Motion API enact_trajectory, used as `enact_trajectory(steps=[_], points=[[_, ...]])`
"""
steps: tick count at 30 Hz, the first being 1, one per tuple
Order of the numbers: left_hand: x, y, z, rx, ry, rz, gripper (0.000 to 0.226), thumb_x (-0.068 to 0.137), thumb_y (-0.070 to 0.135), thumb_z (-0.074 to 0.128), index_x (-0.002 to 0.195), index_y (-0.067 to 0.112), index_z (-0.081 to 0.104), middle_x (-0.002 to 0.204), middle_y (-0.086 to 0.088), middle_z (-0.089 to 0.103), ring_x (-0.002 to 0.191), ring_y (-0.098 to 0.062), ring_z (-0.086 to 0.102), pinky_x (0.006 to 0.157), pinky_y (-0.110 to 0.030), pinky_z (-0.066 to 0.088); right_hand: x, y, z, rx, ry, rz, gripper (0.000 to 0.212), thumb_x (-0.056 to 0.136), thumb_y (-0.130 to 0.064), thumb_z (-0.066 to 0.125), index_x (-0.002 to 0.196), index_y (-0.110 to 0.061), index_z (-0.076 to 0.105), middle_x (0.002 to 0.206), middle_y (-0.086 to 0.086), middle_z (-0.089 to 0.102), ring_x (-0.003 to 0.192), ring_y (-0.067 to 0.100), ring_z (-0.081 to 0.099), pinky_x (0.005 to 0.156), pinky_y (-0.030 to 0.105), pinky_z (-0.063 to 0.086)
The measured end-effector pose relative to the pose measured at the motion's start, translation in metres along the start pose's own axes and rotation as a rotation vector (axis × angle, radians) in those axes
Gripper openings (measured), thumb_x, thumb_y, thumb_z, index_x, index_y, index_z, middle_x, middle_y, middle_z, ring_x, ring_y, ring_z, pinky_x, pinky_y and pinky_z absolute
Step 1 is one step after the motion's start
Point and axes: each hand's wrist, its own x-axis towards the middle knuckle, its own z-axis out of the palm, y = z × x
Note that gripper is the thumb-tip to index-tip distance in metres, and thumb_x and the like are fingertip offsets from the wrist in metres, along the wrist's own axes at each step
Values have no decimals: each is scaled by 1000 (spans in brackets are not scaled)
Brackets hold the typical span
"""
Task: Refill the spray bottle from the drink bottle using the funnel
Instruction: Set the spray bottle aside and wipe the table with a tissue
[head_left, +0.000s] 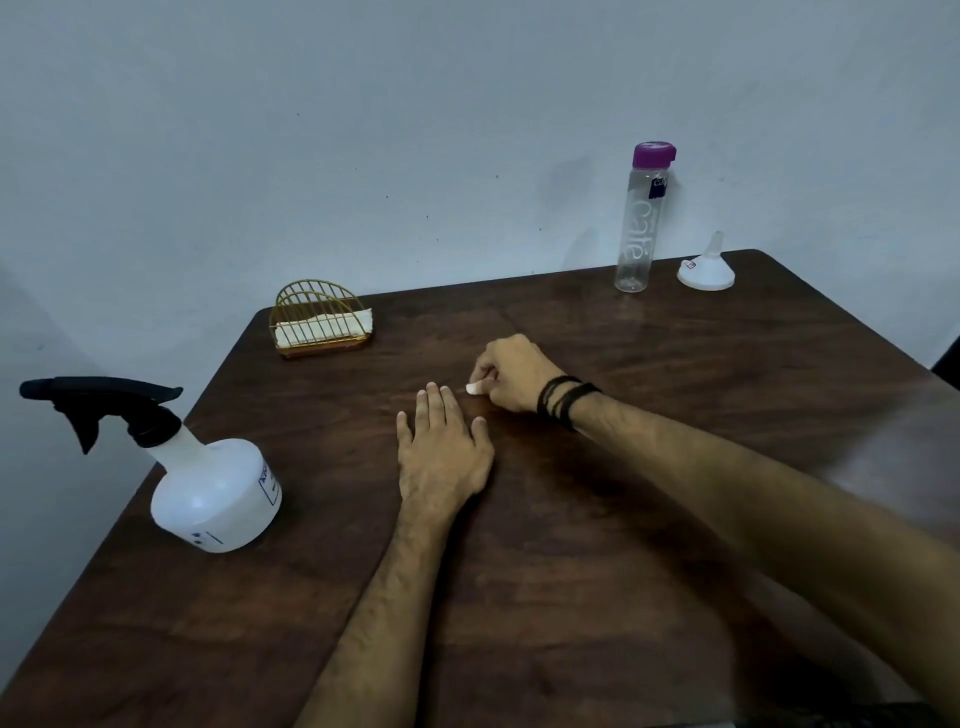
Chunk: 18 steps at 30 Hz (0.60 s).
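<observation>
A white spray bottle (215, 491) with a black trigger head stands near the table's left edge, head screwed on. A tall clear drink bottle (641, 223) with a purple cap stands at the far right by the wall. Right of it a white funnel (706, 273) rests upside down, spout up. My left hand (441, 452) lies flat on the table's middle, fingers apart, holding nothing. Just beyond it my right hand (511, 376) is curled, pinching a small white piece (474, 388) between thumb and fingers. Both hands are far from all three objects.
A gold wire napkin holder (319, 322) with white napkins sits at the back left of the dark wooden table (571, 545). A pale wall runs close behind the table. Black bands circle my right wrist.
</observation>
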Motion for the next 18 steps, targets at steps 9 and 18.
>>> enact_trajectory(steps=[9, 18], points=[[0, -6, -2, 17, -57, 59, 73, 103, 53, 19, 160, 9, 4, 168, -7, -3, 155, -19, -7, 125, -48, -3, -24, 34, -22, -26, 122, 77, 9, 88, -30, 74, 92, -25, 80, 100, -4, 74, 98, 15, 67, 93, 29, 52], [-2, -4, -1, 52, -51, 102, 73, 103, 54, 18, 160, 8, 5, 168, -7, -2, 155, -19, -5, 125, -47, -3, -113, 52, -34, -60, 84, -78, 12, 89, -30, 72, 92, -22, 81, 85, -5, 67, 74, 7, 60, 77, 28, 53]])
